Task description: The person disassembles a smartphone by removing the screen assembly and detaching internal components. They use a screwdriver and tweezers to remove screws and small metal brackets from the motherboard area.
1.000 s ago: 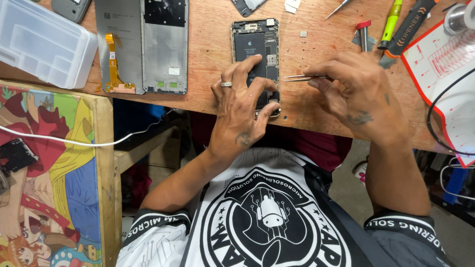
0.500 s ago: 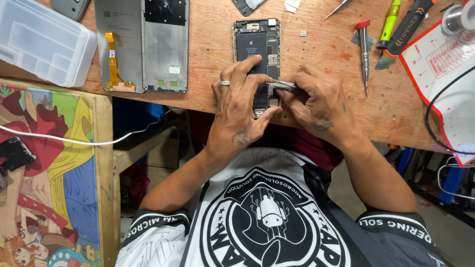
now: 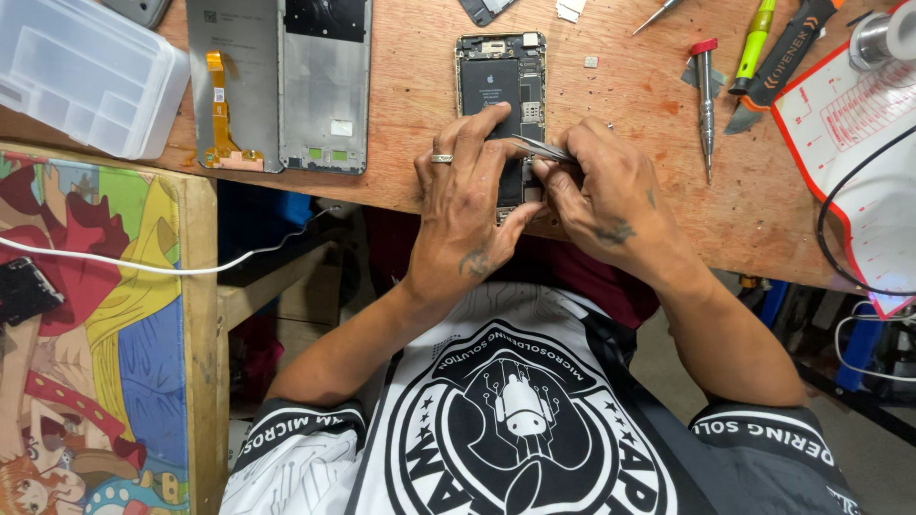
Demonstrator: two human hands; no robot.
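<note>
Step in hand, as judged: fine work with tweezers inside an opened phone. Both forearms come in from the near edge and meet over the lower half of the opened phone [image 3: 503, 105], which lies flat on the wooden worktop [image 3: 410, 114] close to its near edge. Left hand [image 3: 468, 205], ring on one finger, lies over the phone and pins it, fingers spread and pressed down, closed on nothing. Right hand [image 3: 611, 195] has its grip pinched together on thin metal tweezers [image 3: 539, 146], tips pointing left into the phone's interior. Next move likely calls for a steady, small lift. Farther off: a screwdriver [image 3: 706, 105] to the right, a display panel [image 3: 277, 86] to the left.
</note>
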